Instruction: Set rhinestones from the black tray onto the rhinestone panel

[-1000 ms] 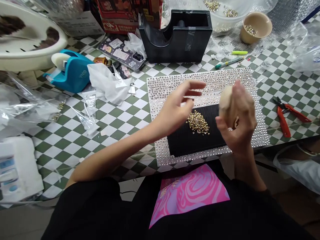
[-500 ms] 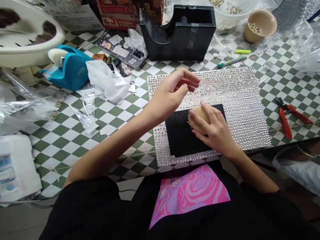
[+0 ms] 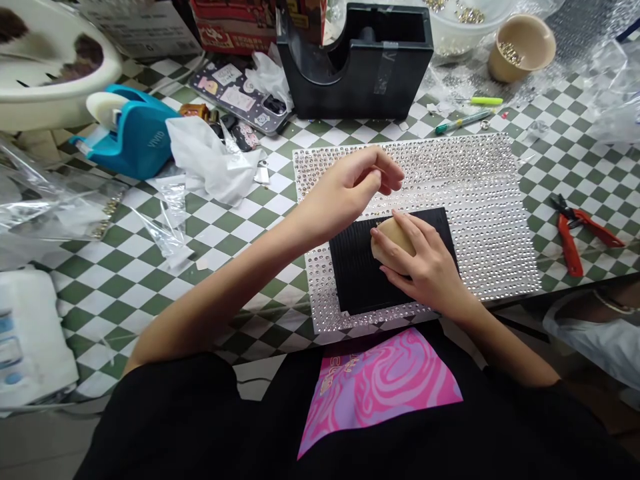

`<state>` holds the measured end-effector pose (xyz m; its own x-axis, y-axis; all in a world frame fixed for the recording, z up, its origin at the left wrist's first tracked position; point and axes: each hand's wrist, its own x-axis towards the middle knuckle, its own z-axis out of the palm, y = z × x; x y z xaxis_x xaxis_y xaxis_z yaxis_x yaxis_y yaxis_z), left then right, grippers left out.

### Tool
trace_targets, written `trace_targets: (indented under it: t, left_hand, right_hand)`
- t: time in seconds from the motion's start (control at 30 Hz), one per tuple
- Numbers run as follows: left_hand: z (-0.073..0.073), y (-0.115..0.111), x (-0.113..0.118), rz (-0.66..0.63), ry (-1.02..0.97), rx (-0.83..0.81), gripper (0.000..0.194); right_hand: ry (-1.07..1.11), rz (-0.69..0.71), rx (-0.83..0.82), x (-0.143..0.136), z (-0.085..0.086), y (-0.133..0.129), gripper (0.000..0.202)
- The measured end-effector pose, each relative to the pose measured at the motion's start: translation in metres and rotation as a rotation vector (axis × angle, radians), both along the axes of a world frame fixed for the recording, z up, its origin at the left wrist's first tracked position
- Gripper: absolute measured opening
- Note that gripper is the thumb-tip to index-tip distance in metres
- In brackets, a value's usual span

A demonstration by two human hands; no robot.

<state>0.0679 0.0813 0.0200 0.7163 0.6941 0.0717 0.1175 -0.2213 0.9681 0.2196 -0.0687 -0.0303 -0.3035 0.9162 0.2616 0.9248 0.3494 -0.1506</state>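
Over the black ridged board (image 3: 357, 273), my right hand (image 3: 427, 267) wraps its fingers round a beige rounded object (image 3: 393, 237), whose underside is hidden. Small gold bits show by the far edge of that object. My left hand (image 3: 367, 180) hovers above the studded sheet (image 3: 490, 220), up and to the left of the beige object. Its fingers are loosely curled, with a gap to the thumb and nothing visible between them. The black board lies on the sheet.
Behind the sheet stands a big black tape dispenser (image 3: 355, 80). A blue tape dispenser (image 3: 135, 137), crumpled tissue (image 3: 210, 160) and a phone (image 3: 240, 97) lie left. Red-handled pliers (image 3: 570, 243) and a beige cup (image 3: 523, 50) are right. A person's arm shows at the right edge.
My right hand and the beige object have shifted slightly left on the board. My left hand has moved slightly right and down in view, its fingers more curled.
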Motion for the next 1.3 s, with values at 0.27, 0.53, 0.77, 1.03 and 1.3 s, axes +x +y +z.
trace_targets:
  t: [0.27, 0.53, 0.77, 1.03, 1.3]
  left_hand:
    - [0.003, 0.001, -0.001, -0.006, 0.015, -0.014, 0.027]
    - [0.006, 0.000, -0.001, -0.007, 0.035, -0.014, 0.027]
    - [0.006, 0.000, -0.002, -0.013, 0.062, -0.010, 0.026]
    - [0.013, 0.000, -0.003, -0.002, 0.051, -0.032, 0.024]
    - [0.014, 0.000, -0.002, 0.013, 0.056, -0.039, 0.024]
  right_hand:
    - [-0.016, 0.026, 0.001, -0.009, 0.003, -0.001, 0.054]
    - [0.035, 0.062, -0.011, -0.020, 0.001, -0.001, 0.051]
    - [0.173, 0.189, 0.014, -0.028, 0.000, 0.002, 0.051]
    - [0.180, -0.048, 0.053, 0.012, 0.015, 0.005, 0.074]
    - [0.131, -0.004, -0.024, 0.007, -0.001, -0.001, 0.067]
